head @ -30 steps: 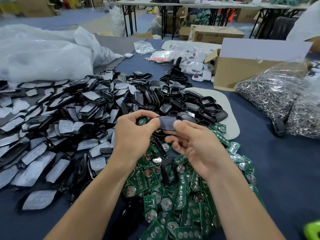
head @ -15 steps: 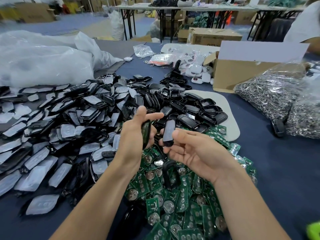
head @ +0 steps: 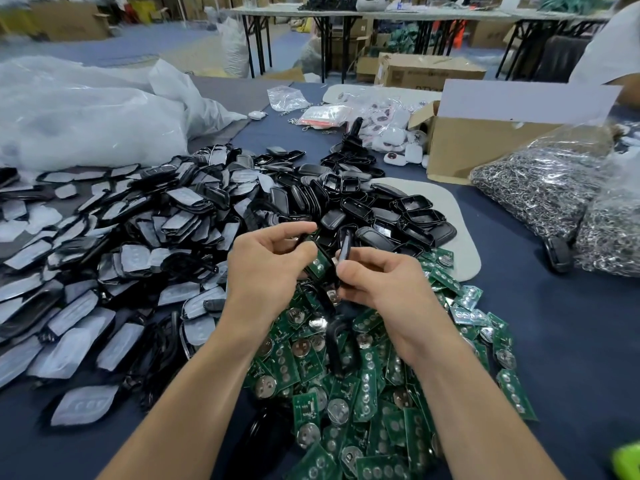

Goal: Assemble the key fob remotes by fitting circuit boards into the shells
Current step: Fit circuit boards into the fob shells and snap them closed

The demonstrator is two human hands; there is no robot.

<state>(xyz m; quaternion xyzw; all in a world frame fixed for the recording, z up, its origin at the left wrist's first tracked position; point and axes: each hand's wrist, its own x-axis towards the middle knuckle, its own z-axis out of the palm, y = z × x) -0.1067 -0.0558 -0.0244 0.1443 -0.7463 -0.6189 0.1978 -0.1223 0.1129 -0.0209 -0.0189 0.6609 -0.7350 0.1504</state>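
My left hand (head: pixel 266 268) grips a black shell half with a green circuit board (head: pixel 319 262) seated in it, tilted toward my right hand. My right hand (head: pixel 381 282) pinches a second black shell half (head: pixel 345 247) upright at its lower end, close beside the first. Both are held above a heap of green circuit boards (head: pixel 346 382) with round coin cells. A pile of black shell halves (head: pixel 381 216) lies just beyond my hands. Grey-padded black covers (head: pixel 121 244) spread over the left of the table.
Bags of metal key rings (head: pixel 554 192) sit at the right, a cardboard box (head: pixel 485 143) behind them. A big clear plastic bag (head: pixel 79 112) fills the far left. White fobs and small packets (head: pixel 388 126) lie at the back. Dark blue cloth (head: pixel 554 341) shows at the right.
The one piece I held with both hands has come apart into two. My left hand now shows the board side, and both halves have drawn closer together again.
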